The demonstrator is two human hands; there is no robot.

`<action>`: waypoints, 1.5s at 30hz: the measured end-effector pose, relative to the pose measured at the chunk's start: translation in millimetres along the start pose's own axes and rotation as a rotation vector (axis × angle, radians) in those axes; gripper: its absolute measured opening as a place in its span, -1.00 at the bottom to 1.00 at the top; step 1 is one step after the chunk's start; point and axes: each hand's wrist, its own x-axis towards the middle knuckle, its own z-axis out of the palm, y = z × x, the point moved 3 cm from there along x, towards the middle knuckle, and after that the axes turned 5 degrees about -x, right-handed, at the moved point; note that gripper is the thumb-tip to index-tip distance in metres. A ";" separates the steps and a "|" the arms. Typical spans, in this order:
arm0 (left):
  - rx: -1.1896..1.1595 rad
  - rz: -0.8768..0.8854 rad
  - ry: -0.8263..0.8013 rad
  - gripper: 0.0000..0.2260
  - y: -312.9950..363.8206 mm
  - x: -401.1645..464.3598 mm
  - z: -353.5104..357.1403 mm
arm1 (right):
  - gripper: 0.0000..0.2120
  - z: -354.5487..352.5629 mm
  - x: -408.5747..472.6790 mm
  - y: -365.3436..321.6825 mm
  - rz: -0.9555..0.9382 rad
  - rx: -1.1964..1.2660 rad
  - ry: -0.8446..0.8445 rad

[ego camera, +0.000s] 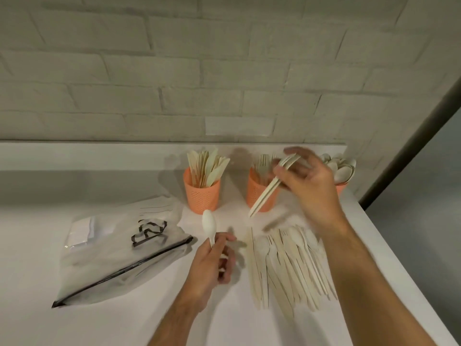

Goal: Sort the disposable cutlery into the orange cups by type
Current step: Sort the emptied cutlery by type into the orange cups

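Spoon upright, bowl up, left hand.

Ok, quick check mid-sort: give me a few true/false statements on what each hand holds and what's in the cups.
1. The left hand holds a spoon. True.
2. The right hand is empty. False: it holds forks over the middle cup.
3. The left cup holds knives. True.
4. No cutlery is left on the counter. False: a pile lies under the right arm.
5. The plastic bag lies right of the cups. False: it lies left.
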 end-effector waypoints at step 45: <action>1.231 0.512 0.230 -0.66 -49.2 25.9 7.6 | -0.59 -136.4 45.0 -7.1 -0.469 -0.877 0.631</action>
